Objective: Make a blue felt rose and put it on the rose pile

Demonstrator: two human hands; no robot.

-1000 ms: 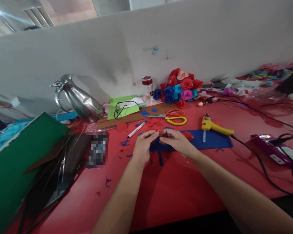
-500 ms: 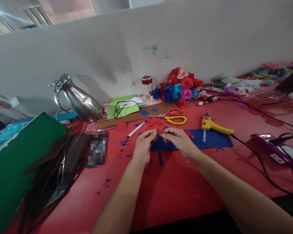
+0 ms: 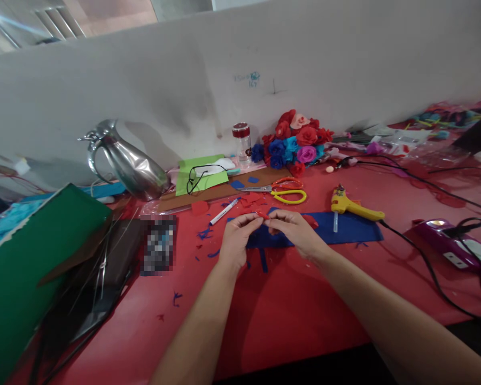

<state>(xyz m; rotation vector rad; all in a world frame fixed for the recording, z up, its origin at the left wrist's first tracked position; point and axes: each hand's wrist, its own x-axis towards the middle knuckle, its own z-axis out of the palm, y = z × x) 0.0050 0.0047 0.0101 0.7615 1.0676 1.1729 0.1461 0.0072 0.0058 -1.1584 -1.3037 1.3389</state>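
My left hand (image 3: 239,235) and my right hand (image 3: 292,229) meet in the middle of the view, both closed. A small red petal-like piece (image 3: 262,215) is pinched between their fingertips, mostly covered by the fingers. Beneath them a strip of dark blue material (image 3: 328,230) lies across the table. Beyond my hands are loose red cut pieces (image 3: 253,200), a white marker (image 3: 224,212) and scissors (image 3: 286,191) with red and yellow handles. To the right, a yellow glue gun (image 3: 355,207) rests on the blue strip.
Handmade flowers (image 3: 300,141) are heaped at the back beside a lidded glass jar (image 3: 241,141). A metal jug (image 3: 130,163) and eyeglasses (image 3: 202,174) stand further left. A green board (image 3: 44,272) fills the left side. A purple power strip (image 3: 452,246) with cords lies at right.
My fingers have shifted slightly around the red piece, which now looks narrower and flatter between the fingertips. Both hands stay in nearly the same place.
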